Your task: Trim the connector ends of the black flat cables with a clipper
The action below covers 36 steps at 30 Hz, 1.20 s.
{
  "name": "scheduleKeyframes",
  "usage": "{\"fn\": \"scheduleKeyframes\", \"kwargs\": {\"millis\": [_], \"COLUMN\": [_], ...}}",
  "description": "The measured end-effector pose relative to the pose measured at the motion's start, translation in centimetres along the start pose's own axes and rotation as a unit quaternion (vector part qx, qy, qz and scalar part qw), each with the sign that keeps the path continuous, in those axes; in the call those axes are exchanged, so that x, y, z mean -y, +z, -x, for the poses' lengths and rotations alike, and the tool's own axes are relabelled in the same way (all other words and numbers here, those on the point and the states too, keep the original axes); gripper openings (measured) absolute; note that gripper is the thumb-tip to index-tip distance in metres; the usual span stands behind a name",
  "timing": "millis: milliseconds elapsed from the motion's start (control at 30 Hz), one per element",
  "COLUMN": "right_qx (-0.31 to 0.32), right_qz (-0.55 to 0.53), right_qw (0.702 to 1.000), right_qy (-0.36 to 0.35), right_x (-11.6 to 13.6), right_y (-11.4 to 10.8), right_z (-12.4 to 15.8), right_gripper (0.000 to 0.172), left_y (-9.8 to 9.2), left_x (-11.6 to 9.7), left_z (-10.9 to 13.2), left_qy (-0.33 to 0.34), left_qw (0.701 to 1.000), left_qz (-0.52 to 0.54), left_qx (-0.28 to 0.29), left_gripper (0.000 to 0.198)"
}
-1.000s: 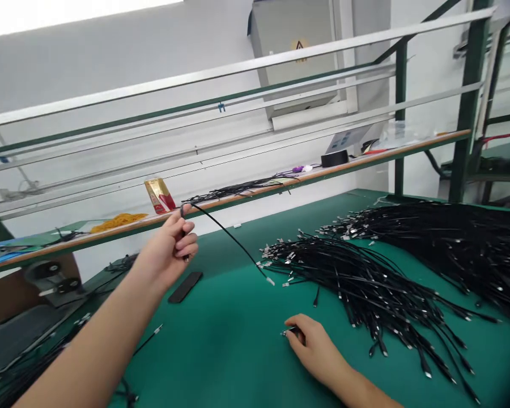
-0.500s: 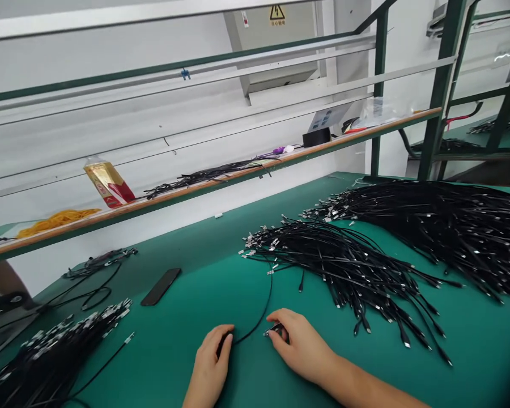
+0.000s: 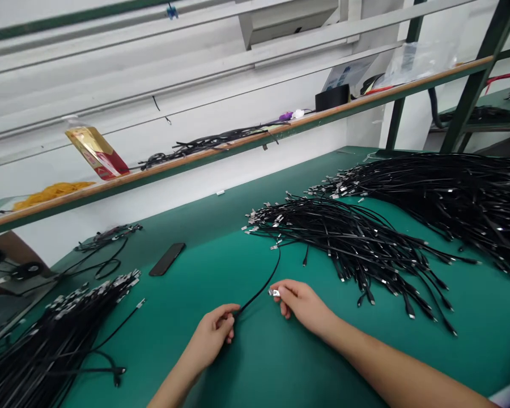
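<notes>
Near the middle of the green table, my left hand (image 3: 216, 330) pinches a black cable (image 3: 261, 290) close to one end. From those fingers the cable curves up and right toward the middle pile of black cables (image 3: 331, 241). My right hand (image 3: 300, 301) is closed on a small silver connector (image 3: 274, 293), held between thumb and forefinger to the right of the cable. The two hands are apart. Whether the connector has its own wire is hidden by the right fingers.
Another cable pile (image 3: 450, 198) lies at the right, and one more (image 3: 38, 351) at the lower left. A black phone (image 3: 167, 259) rests left of centre. A shelf (image 3: 221, 152) crosses behind, holding a gold-red packet (image 3: 97, 152) and loose cables.
The view has tilted down and shifted. My right hand has turned, so the silver connector shows more clearly at its fingertips. My left hand still holds the cable, with its fingers now more visible.
</notes>
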State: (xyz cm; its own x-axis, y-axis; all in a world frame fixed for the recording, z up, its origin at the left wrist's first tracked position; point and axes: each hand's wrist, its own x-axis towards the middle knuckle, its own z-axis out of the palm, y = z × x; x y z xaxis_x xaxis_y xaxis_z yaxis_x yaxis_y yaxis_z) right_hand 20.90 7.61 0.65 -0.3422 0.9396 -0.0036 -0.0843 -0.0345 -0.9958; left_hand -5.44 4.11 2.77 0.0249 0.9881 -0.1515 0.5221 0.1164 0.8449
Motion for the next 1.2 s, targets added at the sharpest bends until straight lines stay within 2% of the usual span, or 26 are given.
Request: {"fn": "scheduleKeyframes", "kwargs": {"millis": [100,267,333,433,567,700,800,867,1000,1200], "right_qx": [0.008,0.006,0.001,0.002,0.006,-0.013,-0.034,-0.030,-0.005,-0.012], "right_qz": [-0.129,-0.245,-0.263,-0.260,-0.202,-0.078,0.011,0.094,0.255,0.261], "right_qw": [0.990,0.963,0.956,0.951,0.964,0.990,0.997,0.994,0.967,0.965], "right_qy": [0.047,0.111,0.132,0.166,0.170,0.116,0.074,0.041,-0.022,-0.023], "right_x": [0.6,0.9,0.7,0.5,0.4,0.4,0.1,-0.1,-0.2,-0.2], "right_y": [-0.4,-0.8,-0.7,-0.1,0.6,0.5,0.2,0.1,0.0,0.0], "right_z": [-0.1,0.3,0.5,0.6,0.8,1.1,1.2,1.4,1.5,1.5], "right_gripper": [0.047,0.043,0.038,0.031,0.030,0.024,0.020,0.017,0.015,0.016], "left_y": [2.4,7.2,8.3,8.7,8.5,8.5,8.5,8.5,8.6,8.5], "left_x": [-1.1,-1.5,-1.5,-1.6,-1.9,-2.0,-2.0,-1.9,-1.9,-2.2], "left_z": [0.1,0.3,0.3,0.2,0.0,0.0,0.0,-0.1,-0.1,-0.1], "left_qy": [-0.015,0.017,0.017,0.004,-0.010,-0.029,-0.042,-0.048,-0.055,-0.051], "left_qw": [0.993,0.970,0.965,0.961,0.956,0.949,0.943,0.941,0.936,0.931], "left_qz": [0.112,0.241,0.259,0.274,0.292,0.312,0.326,0.332,0.344,0.358], "left_qx": [0.035,-0.031,-0.048,-0.045,-0.040,-0.040,-0.042,-0.044,-0.050,-0.052], "left_gripper": [0.046,0.042,0.039,0.034,0.030,0.030,0.030,0.032,0.042,0.039]}}
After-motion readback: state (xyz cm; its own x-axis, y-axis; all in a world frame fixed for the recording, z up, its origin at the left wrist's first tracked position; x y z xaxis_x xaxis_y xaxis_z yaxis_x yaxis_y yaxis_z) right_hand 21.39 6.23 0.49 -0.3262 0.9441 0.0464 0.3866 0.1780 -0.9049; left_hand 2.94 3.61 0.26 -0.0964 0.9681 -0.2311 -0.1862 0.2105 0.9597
